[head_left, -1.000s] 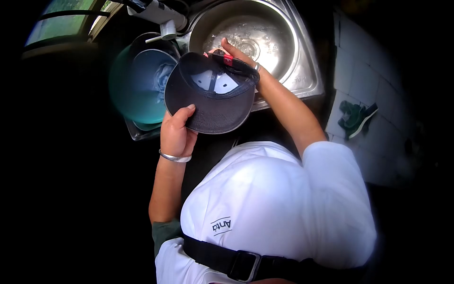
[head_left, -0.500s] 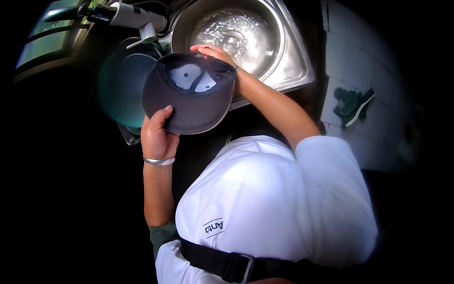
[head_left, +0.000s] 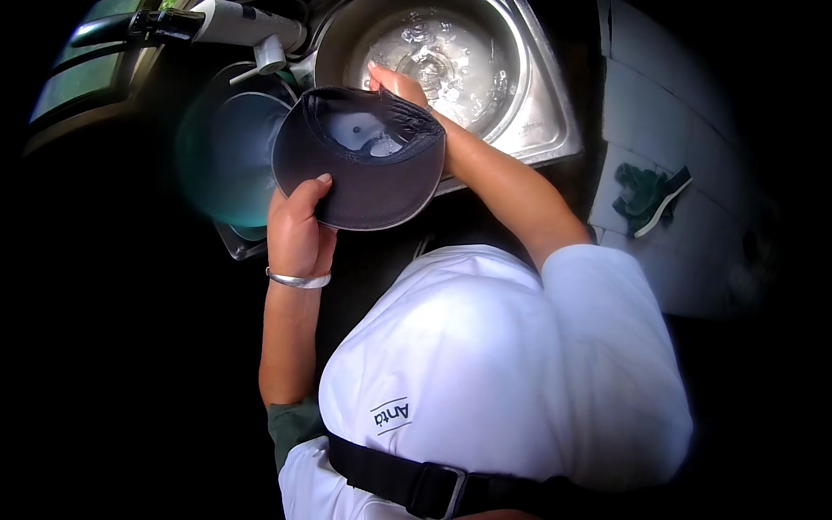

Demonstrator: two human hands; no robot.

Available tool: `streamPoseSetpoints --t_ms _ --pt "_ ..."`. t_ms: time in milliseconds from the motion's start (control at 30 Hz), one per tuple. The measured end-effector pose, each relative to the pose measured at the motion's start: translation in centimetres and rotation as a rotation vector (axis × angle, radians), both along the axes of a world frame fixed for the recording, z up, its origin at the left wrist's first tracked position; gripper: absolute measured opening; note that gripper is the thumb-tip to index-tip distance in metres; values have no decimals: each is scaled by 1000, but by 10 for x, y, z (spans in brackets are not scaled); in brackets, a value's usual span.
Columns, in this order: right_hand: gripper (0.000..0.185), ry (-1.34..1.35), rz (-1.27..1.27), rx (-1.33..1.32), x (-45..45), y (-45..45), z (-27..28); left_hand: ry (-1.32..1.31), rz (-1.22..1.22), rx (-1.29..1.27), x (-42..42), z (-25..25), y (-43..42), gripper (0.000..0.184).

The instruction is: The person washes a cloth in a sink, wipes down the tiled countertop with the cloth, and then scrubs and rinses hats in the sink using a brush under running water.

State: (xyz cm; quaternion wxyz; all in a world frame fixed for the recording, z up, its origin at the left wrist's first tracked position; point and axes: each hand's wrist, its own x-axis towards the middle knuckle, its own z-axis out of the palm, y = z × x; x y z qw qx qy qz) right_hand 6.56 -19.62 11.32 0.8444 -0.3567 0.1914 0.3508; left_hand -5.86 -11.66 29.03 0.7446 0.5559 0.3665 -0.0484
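Note:
My left hand (head_left: 299, 227) grips a dark cap (head_left: 368, 195) by its brim, with the thumb on top of the brim and the fingers underneath. The cap is turned so its pale lining and dark sweatband show. Behind the cap's far edge, over the sink bowl, is my right hand (head_left: 397, 87). Its visible fingers are curled together; the cap hides part of the hand, and I cannot make out what they hold. The round steel sink (head_left: 548, 113) has water in its bottom.
A faucet or sprayer with a white body (head_left: 247, 26) reaches in at the upper left. A greenish basin (head_left: 204, 165) stands left of the sink. On pale tiles at the right lies a green item with a white-edged dark strip (head_left: 646, 199).
The cap has shifted slightly up and right, its opening now narrower. My right hand has moved farther over the sink, its fingers more curled than before.

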Motion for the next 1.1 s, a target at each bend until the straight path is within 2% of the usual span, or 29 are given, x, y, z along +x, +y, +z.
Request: streamPoseSetpoints --t_ms 100,200,233,333,400,467,533,567,600,667,767,867,967,1067,1100 --pt "33 -20 11 34 1 -5 0 -14 -7 36 4 2 -6 20" --pt "33 89 46 155 4 -7 -11 -16 -58 97 10 5 -7 18" --pt "31 0 105 91 5 -9 -14 -18 -83 125 12 6 -6 18" --pt "37 -46 178 282 6 -12 -11 14 -184 268 17 18 -3 37" --pt "57 60 225 617 11 -19 -16 -9 -426 490 15 24 3 42" --pt "60 67 244 584 9 -24 -9 -129 -695 788 13 28 3 49" --pt "62 211 343 354 7 -38 17 -356 -994 1152 13 32 -4 63" --pt "91 121 393 347 7 -33 -2 -266 -1093 1258 11 37 -12 68" --pt "84 82 368 424 8 -34 1 -192 -1169 1322 7 34 -13 73" --pt "73 21 300 514 7 -41 11 -132 -1340 1410 3 32 -14 70" --pt "66 83 281 676 12 -42 -9 -326 -1455 1603 -8 13 -5 62" --pt "64 98 200 581 12 -35 -1 -350 -1544 1711 -14 6 -4 55" --pt "57 83 149 625 9 -41 24 -346 -1554 1766 -15 7 -4 54" --pt "54 73 107 589 12 -44 22 -341 -1553 1776 -15 8 -5 53" --pt "46 67 150 630 14 -43 17 -338 -1551 1772 -16 8 -5 53"
